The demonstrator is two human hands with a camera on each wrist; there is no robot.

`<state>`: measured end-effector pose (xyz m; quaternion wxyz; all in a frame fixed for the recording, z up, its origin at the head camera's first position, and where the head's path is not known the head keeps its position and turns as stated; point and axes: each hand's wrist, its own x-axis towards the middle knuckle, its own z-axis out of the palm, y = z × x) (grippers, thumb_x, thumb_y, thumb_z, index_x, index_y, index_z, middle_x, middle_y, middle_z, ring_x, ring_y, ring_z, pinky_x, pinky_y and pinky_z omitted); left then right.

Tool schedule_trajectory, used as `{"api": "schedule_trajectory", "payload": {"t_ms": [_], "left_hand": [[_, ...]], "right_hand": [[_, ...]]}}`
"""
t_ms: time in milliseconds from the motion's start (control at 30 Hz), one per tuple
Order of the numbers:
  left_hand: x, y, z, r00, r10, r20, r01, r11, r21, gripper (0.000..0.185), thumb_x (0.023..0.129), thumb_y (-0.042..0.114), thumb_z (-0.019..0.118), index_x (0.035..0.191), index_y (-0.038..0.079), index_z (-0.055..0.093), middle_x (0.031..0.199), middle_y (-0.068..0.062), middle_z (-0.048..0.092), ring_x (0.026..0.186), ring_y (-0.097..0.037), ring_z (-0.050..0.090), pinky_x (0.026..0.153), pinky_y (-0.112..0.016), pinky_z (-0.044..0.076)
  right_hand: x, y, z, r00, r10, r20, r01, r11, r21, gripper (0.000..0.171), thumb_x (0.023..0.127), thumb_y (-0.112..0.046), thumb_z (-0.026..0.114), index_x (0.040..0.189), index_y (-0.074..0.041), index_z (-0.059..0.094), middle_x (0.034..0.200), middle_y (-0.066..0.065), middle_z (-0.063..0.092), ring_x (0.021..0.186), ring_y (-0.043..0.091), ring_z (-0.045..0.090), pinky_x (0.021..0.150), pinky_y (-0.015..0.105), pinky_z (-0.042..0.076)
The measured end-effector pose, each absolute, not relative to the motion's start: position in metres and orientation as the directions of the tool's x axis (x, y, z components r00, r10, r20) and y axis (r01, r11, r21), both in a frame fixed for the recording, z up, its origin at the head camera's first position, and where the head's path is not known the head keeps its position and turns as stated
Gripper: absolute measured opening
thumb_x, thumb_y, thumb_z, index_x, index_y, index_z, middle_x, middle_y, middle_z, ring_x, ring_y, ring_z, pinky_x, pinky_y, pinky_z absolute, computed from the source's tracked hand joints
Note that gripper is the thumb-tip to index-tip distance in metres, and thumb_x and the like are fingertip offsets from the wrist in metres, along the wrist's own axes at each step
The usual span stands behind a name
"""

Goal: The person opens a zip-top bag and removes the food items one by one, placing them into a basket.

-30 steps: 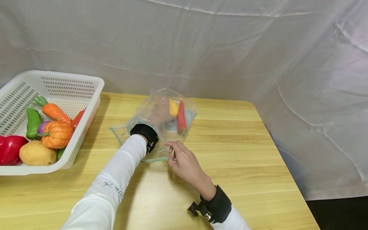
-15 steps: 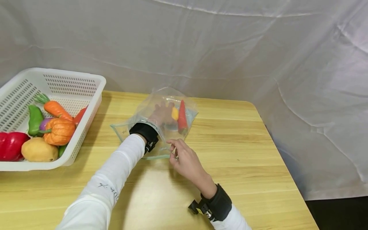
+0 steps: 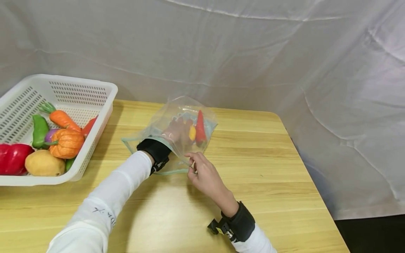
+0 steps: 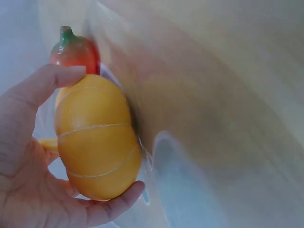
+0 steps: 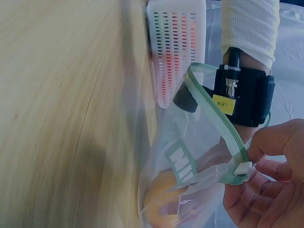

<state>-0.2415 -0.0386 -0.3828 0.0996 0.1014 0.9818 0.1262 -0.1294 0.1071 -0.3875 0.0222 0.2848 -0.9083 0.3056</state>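
Note:
A clear zip bag with a pale green edge lies on the table, its mouth towards me. My left hand is inside it, seen through the plastic. In the left wrist view, the left thumb and fingers curl round a yellow toy pumpkin, its stem towards the palm. Beyond it in the bag is a red pepper with a green stem, which shows as a long red shape in the head view. My right hand pinches the bag's edge by the white zip slider.
A white slotted basket stands at the left. It holds an orange carrot, a green pepper, an orange pumpkin, a potato-like yellow piece and a red bell pepper. A grey cloth hangs behind the wooden table.
Inside the bag, my left hand has drawn back a little towards me, and its spread fingers have come together. The yellow pumpkin has shifted towards me. The right hand stays at the bag's edge.

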Motion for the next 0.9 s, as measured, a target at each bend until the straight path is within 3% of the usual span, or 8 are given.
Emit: {"api": "schedule_trajectory", "payload": {"t_ms": [267, 600, 733, 900], "left_hand": [[-0.227, -0.041, -0.38, -0.964, 0.238, -0.119, 0.204, 0.948, 0.246, 0.059, 0.083, 0.029, 0.058, 0.136, 0.012, 0.039, 0.138, -0.023, 0.038, 0.12, -0.045, 0.043, 0.09, -0.056, 0.046], [-0.222, -0.046, -0.379, -0.93, 0.307, -0.2, 0.271, 0.944, 0.187, 0.058, 0.084, 0.028, 0.056, 0.134, 0.005, 0.038, 0.131, -0.032, 0.04, 0.112, -0.051, 0.045, 0.087, -0.055, 0.045], [-0.221, -0.045, -0.379, -0.918, 0.322, -0.23, 0.29, 0.943, 0.164, 0.071, 0.076, 0.035, 0.067, 0.135, 0.008, 0.038, 0.131, -0.03, 0.04, 0.116, -0.052, 0.041, 0.091, -0.056, 0.043], [-0.218, -0.045, -0.38, -0.893, 0.36, -0.27, 0.33, 0.932, 0.151, 0.094, 0.068, 0.048, 0.074, 0.142, 0.008, 0.033, 0.141, -0.031, 0.033, 0.128, -0.052, 0.033, 0.105, -0.061, 0.03]], "right_hand": [[-0.129, 0.107, -0.388, -0.839, -0.504, 0.206, -0.524, 0.644, -0.557, 0.04, 0.083, 0.002, 0.054, 0.123, -0.003, 0.054, 0.09, 0.002, 0.051, 0.071, 0.009, 0.048, 0.057, 0.016, 0.038], [-0.129, 0.105, -0.389, -0.853, -0.48, 0.206, -0.502, 0.646, -0.575, 0.042, 0.082, 0.003, 0.054, 0.123, -0.006, 0.054, 0.091, 0.002, 0.052, 0.07, 0.01, 0.049, 0.057, 0.016, 0.039], [-0.13, 0.105, -0.389, -0.851, -0.482, 0.209, -0.505, 0.641, -0.578, 0.041, 0.082, 0.003, 0.054, 0.122, -0.005, 0.055, 0.09, 0.002, 0.052, 0.07, 0.01, 0.048, 0.058, 0.016, 0.04], [-0.13, 0.104, -0.389, -0.844, -0.484, 0.23, -0.52, 0.635, -0.572, 0.04, 0.081, 0.003, 0.055, 0.121, -0.003, 0.055, 0.089, 0.003, 0.053, 0.07, 0.012, 0.05, 0.059, 0.016, 0.041]]}}
